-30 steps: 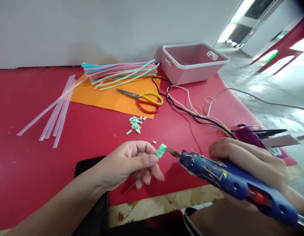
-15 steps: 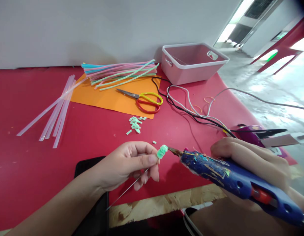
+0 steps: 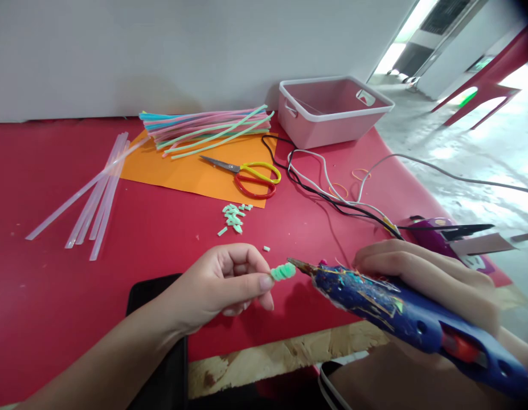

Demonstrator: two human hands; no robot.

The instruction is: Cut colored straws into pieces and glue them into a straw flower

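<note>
My left hand [image 3: 240,279] pinches a small light-green segmented piece [image 3: 283,271] between thumb and fingertips. It points right, and the thin wire stem below it is hidden behind the hand now. My right hand [image 3: 426,273] is wrapped round a blue hot glue gun [image 3: 375,296], its body streaked with dried glue and coloured scraps. The gun's nozzle is at the free end of the green piece; whether they touch I cannot tell. Beyond my left hand lies a little heap of cut green bits [image 3: 233,216], with one loose bit [image 3: 266,249] nearer.
Scissors [image 3: 242,171] and a bundle of pipe cleaners [image 3: 204,128] lie on orange paper [image 3: 170,173]. Glue sticks [image 3: 101,199] are at left, a pink basket [image 3: 332,128] at the back. Cables [image 3: 327,196] and a purple device [image 3: 434,236] lie right; a black phone-like slab [image 3: 161,364] is under my left forearm.
My left hand has turned the green piece from upright-leaning to nearly level, and its wire has gone out of sight. The glue gun has shifted slightly left with its nozzle still near the tip.
</note>
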